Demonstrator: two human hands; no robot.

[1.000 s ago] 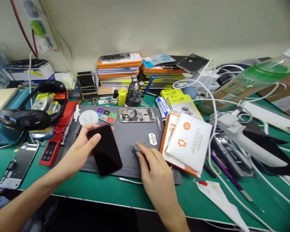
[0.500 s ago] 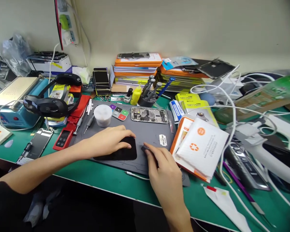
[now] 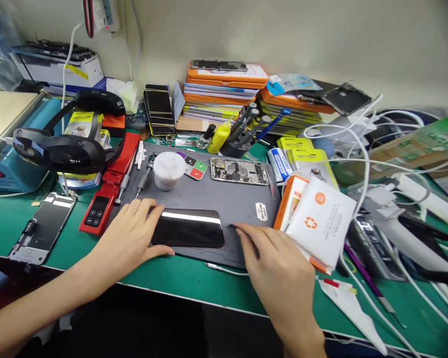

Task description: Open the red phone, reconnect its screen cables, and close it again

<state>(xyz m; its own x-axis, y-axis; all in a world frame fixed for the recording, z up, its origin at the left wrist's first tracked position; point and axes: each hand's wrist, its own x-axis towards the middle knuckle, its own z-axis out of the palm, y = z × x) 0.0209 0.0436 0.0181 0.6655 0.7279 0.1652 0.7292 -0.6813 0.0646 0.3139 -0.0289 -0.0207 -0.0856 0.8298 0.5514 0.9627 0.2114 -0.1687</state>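
Observation:
A black smartphone (image 3: 190,228) lies screen up on the grey work mat (image 3: 205,196), a bright reflection along its far edge. My left hand (image 3: 134,231) grips its left end, thumb at the near edge and index finger at the far edge. To the right of the phone, apart from it, my right hand (image 3: 276,263) pinches a small dark flat piece (image 3: 232,226); most of it is hidden by the fingers. Farther back on the mat sits an opened phone body (image 3: 239,171) with its inner parts bare. A lidded plastic tub (image 3: 168,171) stands behind my left hand.
Left of the mat are a red device (image 3: 97,213), a loose phone screen (image 3: 45,226) and a black headset (image 3: 67,144). A screwdriver holder (image 3: 233,146) stands at the back. White packets (image 3: 319,219) and tangled cables (image 3: 364,174) crowd the right. A cable tip (image 3: 212,266) lies in front.
My left hand has moved from the phone's right part to its left end, uncovering the screen. My right hand still pinches the dark piece beside the phone. The camera view has shifted.

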